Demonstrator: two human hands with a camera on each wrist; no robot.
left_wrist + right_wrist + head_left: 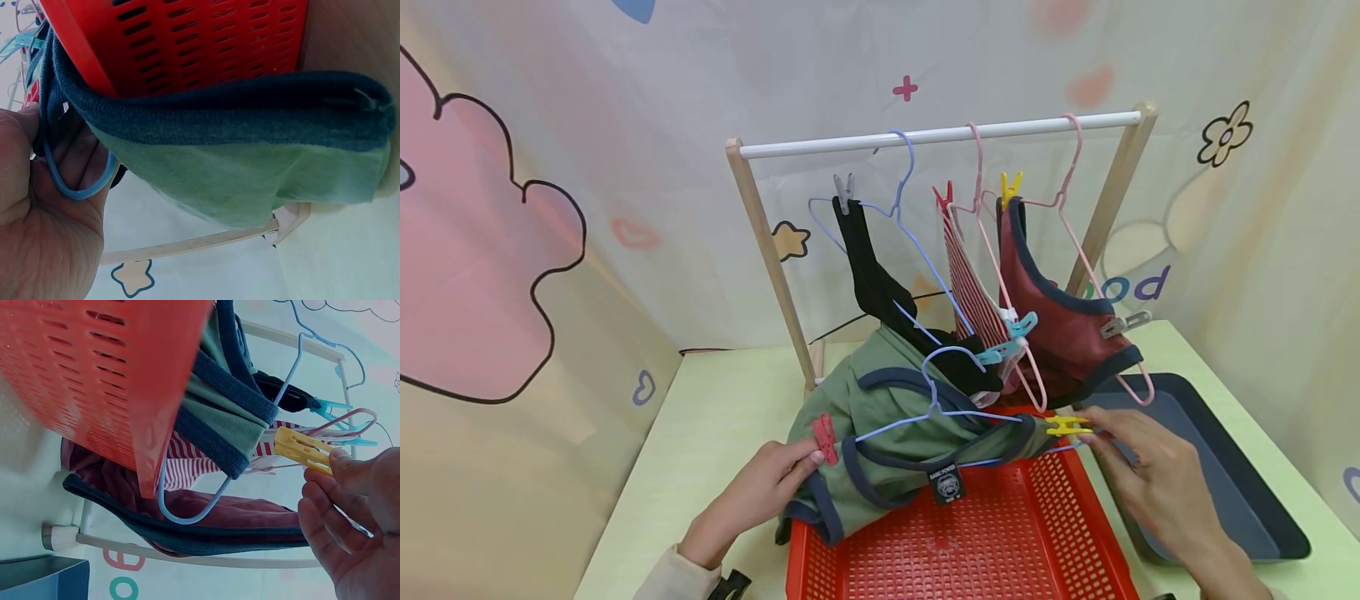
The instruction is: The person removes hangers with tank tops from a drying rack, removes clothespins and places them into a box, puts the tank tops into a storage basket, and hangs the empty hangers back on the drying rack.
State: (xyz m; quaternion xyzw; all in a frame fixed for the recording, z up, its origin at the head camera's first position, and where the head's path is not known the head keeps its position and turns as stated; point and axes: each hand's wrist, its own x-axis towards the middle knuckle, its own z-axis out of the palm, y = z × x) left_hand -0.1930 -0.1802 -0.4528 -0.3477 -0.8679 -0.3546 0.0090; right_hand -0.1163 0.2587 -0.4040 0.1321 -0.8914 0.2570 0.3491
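Observation:
A green garment with navy trim (880, 400) lies over the back of the red basket, a blue hanger (895, 429) against it. My left hand (760, 492) holds the garment's left end beside a red clip (824, 438); in the left wrist view the hanger's end loop (81, 192) lies across the fingers of that hand (56, 206). Between the thumb and fingers of my right hand (1157, 475) is a yellow clip (1066, 425) at the garment's right end. The right wrist view shows the yellow clip (303, 450) pinched by the right hand (362, 519), beside the trim.
Behind, a white rail (940, 136) on wooden posts bears hangers with black socks (868, 267), a striped piece (970, 292) and a dark red garment (1045, 308). The red basket (955, 542) stands in front, a dark grey tray (1240, 492) at its right.

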